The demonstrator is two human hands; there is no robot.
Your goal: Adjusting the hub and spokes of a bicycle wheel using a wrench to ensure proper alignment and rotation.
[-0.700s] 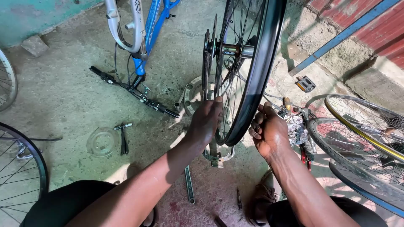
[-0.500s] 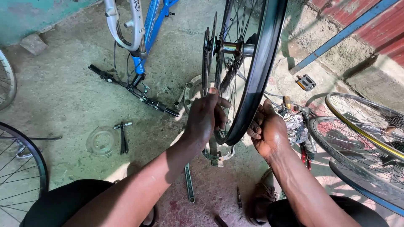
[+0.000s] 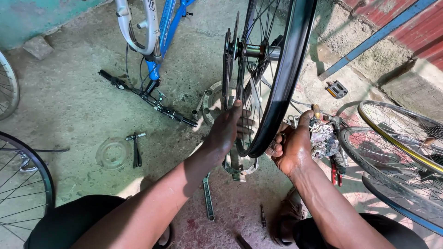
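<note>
Black-rimmed bicycle wheel [image 3: 281, 83] stands upright on the concrete floor [image 3: 83, 106], steadied by both hands: left hand [image 3: 226, 131] spread open against the spokes, right hand [image 3: 290, 150] curled round the lower rim.

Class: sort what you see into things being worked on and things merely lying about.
In hand:
black-rimmed wheel, upright
left hand at its spokes
right hand on its rim

Lying about:
blue bicycle frame
flat spanner
clear plastic disc
pedal
spare wheels
</note>
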